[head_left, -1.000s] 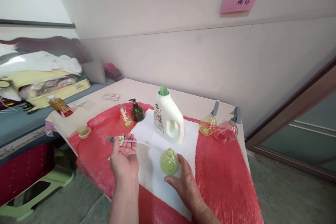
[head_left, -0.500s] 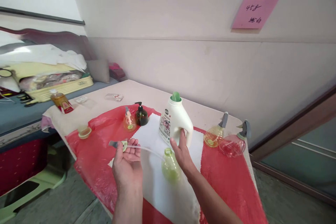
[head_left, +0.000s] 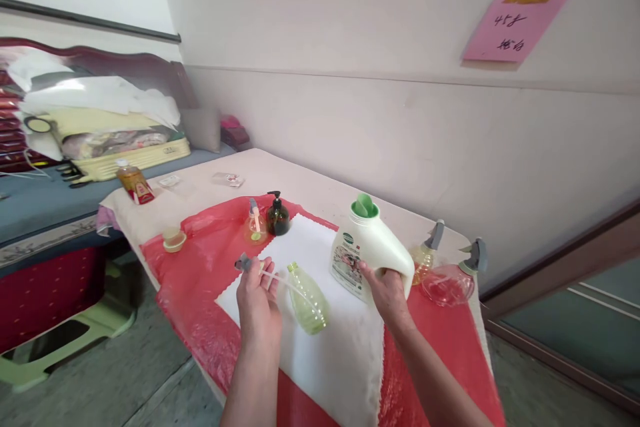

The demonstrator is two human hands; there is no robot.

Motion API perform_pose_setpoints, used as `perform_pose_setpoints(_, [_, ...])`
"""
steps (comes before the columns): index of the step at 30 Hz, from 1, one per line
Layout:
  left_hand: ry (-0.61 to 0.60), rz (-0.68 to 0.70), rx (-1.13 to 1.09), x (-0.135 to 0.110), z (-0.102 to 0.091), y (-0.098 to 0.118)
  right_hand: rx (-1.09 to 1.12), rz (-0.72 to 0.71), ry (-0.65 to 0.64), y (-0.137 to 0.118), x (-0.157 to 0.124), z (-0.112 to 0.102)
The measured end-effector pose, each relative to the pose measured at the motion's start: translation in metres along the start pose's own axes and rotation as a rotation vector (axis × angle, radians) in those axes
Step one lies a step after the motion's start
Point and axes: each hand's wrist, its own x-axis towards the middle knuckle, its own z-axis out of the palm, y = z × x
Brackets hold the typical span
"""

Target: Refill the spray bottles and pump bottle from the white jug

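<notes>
My left hand (head_left: pixel 257 299) is closed on a grey spray-pump head (head_left: pixel 245 262) whose thin clear tube runs to the right. Beside that hand a green ribbed spray bottle (head_left: pixel 309 289) with no top stands tilted on a white cloth (head_left: pixel 320 347). My right hand (head_left: pixel 386 289) grips the handle of a white detergent jug (head_left: pixel 367 249) with a green cap. The jug leans to the left and is lifted off the cloth.
On the red sheet (head_left: pixel 200 293) stand a small orange spray bottle (head_left: pixel 255 225), a dark pump bottle (head_left: pixel 277 216), a yellow sprayer (head_left: pixel 425 255) and a pink sprayer (head_left: pixel 453 280). A small cup (head_left: pixel 175 239) and an amber bottle (head_left: pixel 134 182) sit further left. Wall behind, floor drop at right.
My right hand left the green bottle, took the jug by its handle and lifted and tilted it to the right. The left hand kept hold of the pump head.
</notes>
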Motion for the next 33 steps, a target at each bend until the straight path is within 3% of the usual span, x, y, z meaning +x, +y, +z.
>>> perform_pose_setpoints(4, [-0.005, 0.007, -0.065, -0.005, -0.002, 0.010, -0.027, 0.040, -0.032, 0.011, -0.034, -0.021])
perform_pose_setpoints(7, [0.033, 0.028, -0.112, -0.006, -0.004, 0.018, -0.043, -0.028, -0.026, 0.003, -0.077, -0.020])
perform_pose_setpoints(9, [0.064, 0.053, -0.154, -0.006, -0.004, 0.023, -0.076, -0.184, -0.083, -0.010, -0.097, -0.007])
perform_pose_setpoints(12, [0.088, 0.076, -0.204, -0.006, -0.004, 0.026, -0.281, -0.235, -0.431, -0.034, -0.095, 0.029])
perform_pose_setpoints(13, [0.088, 0.074, -0.206, -0.006, -0.004, 0.027, -0.312, -0.229, -0.487, -0.041, -0.087, 0.043])
perform_pose_setpoints(16, [0.081, 0.048, -0.194, -0.004, -0.005, 0.027, -0.368, -0.197, -0.569, -0.054, -0.064, 0.079])
perform_pose_setpoints(19, [0.081, 0.032, -0.186, -0.002, -0.005, 0.029, -0.400, -0.171, -0.566, -0.050, -0.067, 0.092])
perform_pose_setpoints(25, [0.074, 0.019, -0.174, 0.000, -0.005, 0.033, -0.316, -0.155, -0.370, 0.001, -0.135, 0.053])
perform_pose_setpoints(28, [0.075, 0.016, -0.170, -0.003, -0.004, 0.031, -0.128, -0.131, -0.269, 0.025, -0.157, 0.034])
perform_pose_setpoints(33, [0.057, 0.000, -0.163, -0.007, -0.002, 0.023, 0.028, -0.053, -0.376, 0.030, -0.163, 0.019])
